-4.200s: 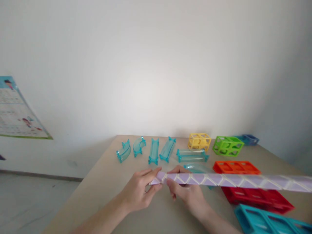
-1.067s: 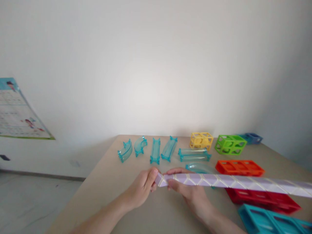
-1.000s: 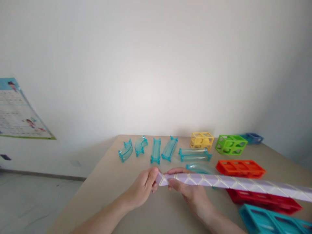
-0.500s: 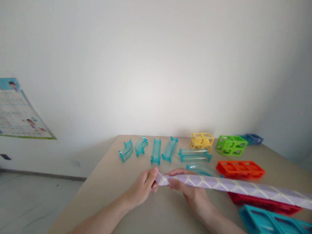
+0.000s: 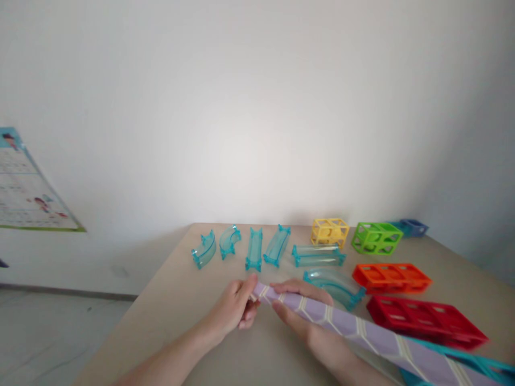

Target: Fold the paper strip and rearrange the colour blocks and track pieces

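A long lavender strip with cream criss-cross lines slants from the middle of the head view down to the lower right edge; I cannot tell if it is cloth or paper. Its left end is pinched between the thumb and fingers of my left hand. Just to the right, my right hand grips the strip, thumb on the near side and fingers on the far side. Beyond my right hand lies a curved clear-blue track piece. The strip's right end runs out of view and partly covers a turquoise frame block.
Clear-blue track pieces, curved and straight, lie across the table. Frame blocks in yellow, green, orange, red and dark blue stand on the right. A wall rises behind.
The strip's right part has swung down and toward me, uncovering the red block and the curved track piece. The view has shifted slightly right. Both hands still hold the strip.
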Demonstrator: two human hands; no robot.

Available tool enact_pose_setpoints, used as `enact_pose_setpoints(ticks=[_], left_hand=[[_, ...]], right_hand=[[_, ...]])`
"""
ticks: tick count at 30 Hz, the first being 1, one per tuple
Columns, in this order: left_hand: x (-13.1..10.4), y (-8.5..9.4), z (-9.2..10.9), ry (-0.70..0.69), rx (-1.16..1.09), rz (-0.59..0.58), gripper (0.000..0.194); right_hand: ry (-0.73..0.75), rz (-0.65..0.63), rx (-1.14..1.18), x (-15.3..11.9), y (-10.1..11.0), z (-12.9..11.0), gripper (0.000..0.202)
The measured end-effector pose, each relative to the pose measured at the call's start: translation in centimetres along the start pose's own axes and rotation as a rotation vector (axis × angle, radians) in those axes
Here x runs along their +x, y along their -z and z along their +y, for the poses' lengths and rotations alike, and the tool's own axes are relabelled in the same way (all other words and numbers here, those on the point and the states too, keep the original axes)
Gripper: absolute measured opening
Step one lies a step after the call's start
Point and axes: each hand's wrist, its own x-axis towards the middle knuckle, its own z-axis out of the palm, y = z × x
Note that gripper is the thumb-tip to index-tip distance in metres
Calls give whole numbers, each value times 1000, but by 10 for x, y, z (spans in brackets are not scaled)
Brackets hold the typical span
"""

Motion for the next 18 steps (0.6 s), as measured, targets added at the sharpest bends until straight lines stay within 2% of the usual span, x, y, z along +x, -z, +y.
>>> enact_pose_setpoints(ticks=[8, 11, 14, 18], left_hand=[[-2, -1, -5, 53, 195, 123, 65], [0, 1, -7, 16, 218, 113, 66], [0, 2, -4, -48, 95, 45, 60], [-4, 4, 7, 17, -250, -77, 48]], right_hand=[[-125, -35, -90, 1, 0, -3, 18], [-114, -54, -62, 0, -3, -1, 19], [-127, -73, 24, -1, -6, 2, 24], [-150, -79, 96, -1, -5, 4, 27]])
